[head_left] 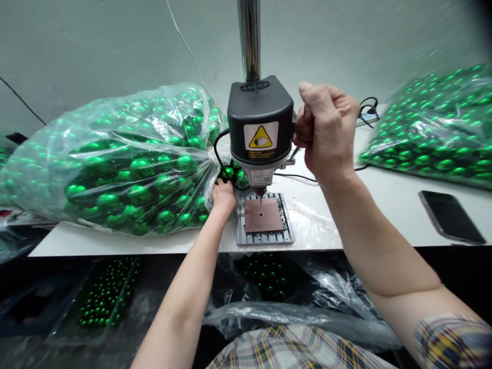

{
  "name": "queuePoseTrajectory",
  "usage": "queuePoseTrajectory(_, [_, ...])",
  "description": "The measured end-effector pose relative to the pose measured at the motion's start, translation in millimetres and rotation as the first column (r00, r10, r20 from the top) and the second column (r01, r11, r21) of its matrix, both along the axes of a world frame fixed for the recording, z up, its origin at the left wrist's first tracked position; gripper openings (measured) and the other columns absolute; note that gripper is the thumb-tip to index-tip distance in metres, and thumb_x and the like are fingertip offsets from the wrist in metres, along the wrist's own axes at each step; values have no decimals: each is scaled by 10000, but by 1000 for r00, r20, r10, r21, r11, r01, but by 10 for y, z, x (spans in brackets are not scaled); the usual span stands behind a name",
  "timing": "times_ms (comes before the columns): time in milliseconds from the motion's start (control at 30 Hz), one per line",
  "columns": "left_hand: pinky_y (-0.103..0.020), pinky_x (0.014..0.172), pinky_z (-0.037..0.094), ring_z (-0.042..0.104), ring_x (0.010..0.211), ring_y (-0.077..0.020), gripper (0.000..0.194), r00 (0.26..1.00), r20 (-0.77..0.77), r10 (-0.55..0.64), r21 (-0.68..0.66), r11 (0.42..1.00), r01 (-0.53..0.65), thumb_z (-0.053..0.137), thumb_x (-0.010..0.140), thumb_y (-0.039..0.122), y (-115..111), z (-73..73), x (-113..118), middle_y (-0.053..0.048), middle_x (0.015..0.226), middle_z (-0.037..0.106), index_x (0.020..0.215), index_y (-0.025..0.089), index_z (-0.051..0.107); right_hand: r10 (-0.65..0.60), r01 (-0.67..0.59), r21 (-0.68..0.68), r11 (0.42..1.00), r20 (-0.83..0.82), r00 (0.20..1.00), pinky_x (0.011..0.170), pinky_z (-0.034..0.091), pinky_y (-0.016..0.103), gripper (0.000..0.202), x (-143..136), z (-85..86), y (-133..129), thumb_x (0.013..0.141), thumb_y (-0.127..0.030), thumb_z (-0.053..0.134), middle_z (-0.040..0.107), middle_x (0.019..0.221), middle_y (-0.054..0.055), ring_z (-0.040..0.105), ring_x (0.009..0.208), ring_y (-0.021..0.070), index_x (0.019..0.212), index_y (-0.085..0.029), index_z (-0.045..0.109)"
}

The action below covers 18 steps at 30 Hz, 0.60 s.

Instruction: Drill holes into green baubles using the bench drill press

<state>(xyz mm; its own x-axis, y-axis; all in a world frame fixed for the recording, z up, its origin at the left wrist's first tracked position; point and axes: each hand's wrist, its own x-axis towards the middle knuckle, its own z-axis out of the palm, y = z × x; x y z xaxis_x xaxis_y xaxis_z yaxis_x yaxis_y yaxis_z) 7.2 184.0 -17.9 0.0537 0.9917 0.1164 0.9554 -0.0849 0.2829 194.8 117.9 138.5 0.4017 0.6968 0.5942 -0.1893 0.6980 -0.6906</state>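
Note:
A small black drill press (261, 118) with a yellow warning label stands in front of me on a metal column. My right hand (330, 128) is closed in a fist at its right side, around the feed handle, which the fingers mostly hide. Under the chuck (260, 191), a brown square board (262, 215) with a dark hole lies on the slotted metal base (265, 239). My left hand (223, 196) reaches to the gathered mouth of a clear plastic bag (126, 169) full of shiny green balls. Loose green balls (240, 177) show just beyond it; its fingertips are hidden.
Another bag of green balls (434, 128) lies at the right, with a phone (451, 216) in front of it on the white table (388, 205). Below the table edge are a clear tray of green balls (102, 294) and crumpled plastic sheeting (300, 313). Black cables run behind the drill press.

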Motion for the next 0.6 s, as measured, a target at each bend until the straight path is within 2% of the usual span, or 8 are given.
queuePoseTrajectory(133, [-472,851,517,635,1035,-376,405,999,14,-49,136,990,46,690,792,208,-322,180,-147,-197,1227,537,1188,171,615,-17,18,-10,1000,87,996,333,129,276,560,7,-6,-5,822,-550,698,309,454,-66,201,365,53,565,-230,317])
queuePoseTrajectory(233, [-411,845,533,640,1015,-296,487,943,316,-102,263,965,17,730,750,245,-628,259,-232,-127,1192,567,1211,212,579,-41,42,-10,999,117,992,341,136,283,572,16,-22,13,834,-610,654,305,460,-65,199,371,55,579,-231,310])
queuePoseTrajectory(300, [-364,827,548,646,988,-244,515,768,626,-136,204,979,7,760,713,282,-804,245,-243,-94,1129,613,1186,212,569,-53,55,-7,998,120,991,344,137,289,580,28,-36,39,829,-636,643,297,457,-66,199,373,58,584,-234,305])
queuePoseTrajectory(367, [-343,785,566,662,935,-214,490,468,879,-85,32,992,121,757,717,342,-934,183,-222,-86,1062,657,1146,195,572,-59,61,-15,998,136,989,348,144,290,583,39,-47,61,832,-649,631,288,456,-68,199,378,59,591,-236,297])
queuePoseTrajectory(433, [-369,769,585,680,895,-208,436,196,978,66,-122,949,290,728,748,401,-1015,97,-183,-90,1039,680,1093,181,575,-61,65,-25,998,148,987,354,150,288,583,42,-50,70,839,-656,617,284,457,-69,199,383,59,595,-236,293])
queuePoseTrajectory(467, [-397,779,593,688,886,-210,419,104,985,138,-166,921,352,720,759,422,-1039,50,-162,-91,1038,685,1067,178,573,-59,64,-27,998,147,987,356,148,289,584,40,-47,67,839,-661,612,285,458,-68,199,384,59,593,-235,297])
queuePoseTrajectory(533, [-443,807,598,696,867,-211,433,5,976,219,-203,897,393,757,732,428,-1060,-38,-126,-80,1019,689,1026,179,559,-56,59,-21,998,125,991,354,133,293,596,28,-36,52,824,-676,619,285,456,-66,197,381,59,580,-233,304])
queuePoseTrajectory(600, [-429,812,598,689,872,-204,518,4,977,211,-200,920,338,832,660,391,-1053,-116,-106,-67,1014,687,1044,182,555,-48,50,-16,999,97,994,350,116,297,613,13,-21,31,787,-696,646,288,453,-65,195,376,60,562,-231,315])
